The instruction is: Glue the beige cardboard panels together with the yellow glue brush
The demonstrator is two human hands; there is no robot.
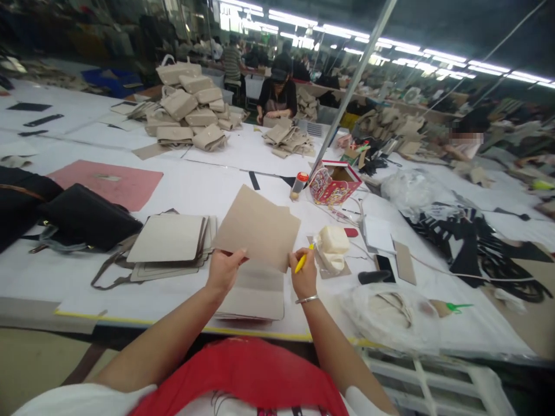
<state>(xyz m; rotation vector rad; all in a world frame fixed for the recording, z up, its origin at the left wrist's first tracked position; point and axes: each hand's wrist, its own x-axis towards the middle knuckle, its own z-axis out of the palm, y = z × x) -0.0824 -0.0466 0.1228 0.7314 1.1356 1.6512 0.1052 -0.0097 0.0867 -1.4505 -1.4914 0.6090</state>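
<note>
My left hand pinches the lower left edge of a flat beige panel, thumb on top. At the panel's lower right corner is my right hand, closed around a yellow tool like a pen or marker, its fingertips at the panel's edge. The panel is tilted up from the table. Below it lies a stack of beige panels, partly covered. A second pile of beige pieces, with a strap beside it, lies left of my left hand. An off-white block in crumpled wrapping sits right of my right hand.
Black bags and a pink sheet lie left. Ahead are a red box, a red-capped can and a slanting pole. A phone and a plastic bag lie right. A co-worker sits beyond piled beige bags.
</note>
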